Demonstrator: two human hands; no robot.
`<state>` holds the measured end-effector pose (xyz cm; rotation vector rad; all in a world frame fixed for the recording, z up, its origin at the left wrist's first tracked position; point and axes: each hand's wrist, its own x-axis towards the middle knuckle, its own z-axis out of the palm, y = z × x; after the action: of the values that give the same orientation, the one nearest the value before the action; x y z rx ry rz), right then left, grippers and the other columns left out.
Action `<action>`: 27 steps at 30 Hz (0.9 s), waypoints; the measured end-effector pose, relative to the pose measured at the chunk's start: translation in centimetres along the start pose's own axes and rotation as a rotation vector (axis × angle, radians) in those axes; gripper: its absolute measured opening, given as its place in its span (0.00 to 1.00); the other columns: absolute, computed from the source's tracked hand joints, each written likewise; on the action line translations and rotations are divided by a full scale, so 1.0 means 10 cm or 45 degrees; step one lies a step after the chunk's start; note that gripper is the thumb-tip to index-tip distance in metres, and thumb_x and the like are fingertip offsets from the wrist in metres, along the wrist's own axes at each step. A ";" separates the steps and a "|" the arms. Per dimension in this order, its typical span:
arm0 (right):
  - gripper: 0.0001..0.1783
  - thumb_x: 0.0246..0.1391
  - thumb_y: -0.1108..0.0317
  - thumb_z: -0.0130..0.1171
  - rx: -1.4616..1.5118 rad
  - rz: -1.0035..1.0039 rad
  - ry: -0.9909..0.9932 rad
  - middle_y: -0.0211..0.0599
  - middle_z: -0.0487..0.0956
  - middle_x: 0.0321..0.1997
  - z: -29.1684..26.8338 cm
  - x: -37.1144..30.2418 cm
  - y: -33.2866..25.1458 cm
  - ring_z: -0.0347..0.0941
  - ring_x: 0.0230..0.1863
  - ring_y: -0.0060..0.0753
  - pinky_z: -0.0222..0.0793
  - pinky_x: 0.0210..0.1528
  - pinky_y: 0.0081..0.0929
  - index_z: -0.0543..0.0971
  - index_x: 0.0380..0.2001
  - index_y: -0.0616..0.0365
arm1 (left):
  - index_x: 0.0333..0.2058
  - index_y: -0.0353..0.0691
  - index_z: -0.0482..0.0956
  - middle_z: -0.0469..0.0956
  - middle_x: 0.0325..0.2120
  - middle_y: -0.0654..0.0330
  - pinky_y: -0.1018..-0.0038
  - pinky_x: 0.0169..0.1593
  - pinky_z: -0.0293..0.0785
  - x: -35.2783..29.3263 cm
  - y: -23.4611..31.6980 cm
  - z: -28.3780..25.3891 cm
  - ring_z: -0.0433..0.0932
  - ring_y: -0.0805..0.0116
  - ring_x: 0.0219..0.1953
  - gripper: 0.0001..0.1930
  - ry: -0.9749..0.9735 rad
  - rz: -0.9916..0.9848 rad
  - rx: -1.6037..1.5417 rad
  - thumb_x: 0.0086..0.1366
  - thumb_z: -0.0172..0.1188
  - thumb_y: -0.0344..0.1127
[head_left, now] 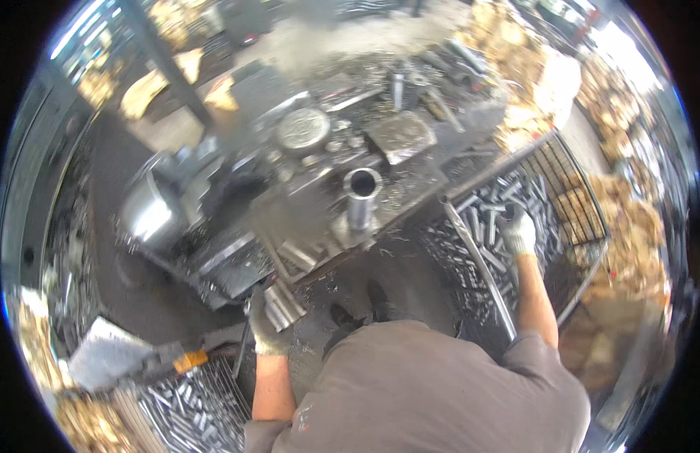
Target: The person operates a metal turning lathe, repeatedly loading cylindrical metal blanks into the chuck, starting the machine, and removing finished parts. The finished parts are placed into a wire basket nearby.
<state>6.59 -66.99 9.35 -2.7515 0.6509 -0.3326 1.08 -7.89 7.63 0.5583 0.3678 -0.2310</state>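
My left hand, in a whitish glove with dark fingers, is closed round several short, shiny metal cylinders lying side by side. They are held just off the near edge of a machine bed. Out to the right, my right hand, gloved the same way, reaches into a wire basket. Loose metal rods fill the basket around its fingers. Those fingers are dark and blurred against the rods, so their grip does not show.
A machine strewn with metal chips stands before me. An upright metal tube rises from it, with a round chuck at left. Another container of metal rods sits at lower left. A metal rail runs along the right basket.
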 end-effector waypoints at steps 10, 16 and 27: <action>0.30 0.55 0.61 0.69 0.384 -0.970 -0.788 0.44 0.87 0.50 0.01 -0.77 -3.47 0.85 0.49 0.59 0.82 0.50 0.46 0.77 0.62 0.46 | 0.53 0.39 0.79 0.84 0.36 0.58 0.61 0.45 0.85 -0.34 0.05 0.64 0.87 0.61 0.40 0.26 0.131 -0.089 0.186 0.75 0.61 0.58; 0.35 0.54 0.62 0.67 0.031 -1.163 -0.757 0.55 0.80 0.63 0.81 -1.38 -3.78 0.85 0.48 0.61 0.82 0.50 0.49 0.74 0.65 0.53 | 0.51 0.37 0.81 0.87 0.40 0.51 0.58 0.44 0.87 0.08 0.19 0.01 0.88 0.56 0.38 0.23 0.253 0.061 0.251 0.77 0.57 0.54; 0.40 0.49 0.41 0.74 0.508 -0.965 -1.371 0.57 0.87 0.44 0.63 -1.24 -4.42 0.86 0.47 0.46 0.79 0.52 0.40 0.82 0.49 0.71 | 0.64 0.42 0.74 0.81 0.53 0.59 0.62 0.64 0.73 0.36 0.48 0.44 0.79 0.61 0.57 0.30 0.202 0.526 -0.010 0.77 0.55 0.58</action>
<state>15.23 -21.97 16.31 -2.1847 -0.6543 0.7547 7.09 -6.77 11.95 0.6339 0.3975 0.2134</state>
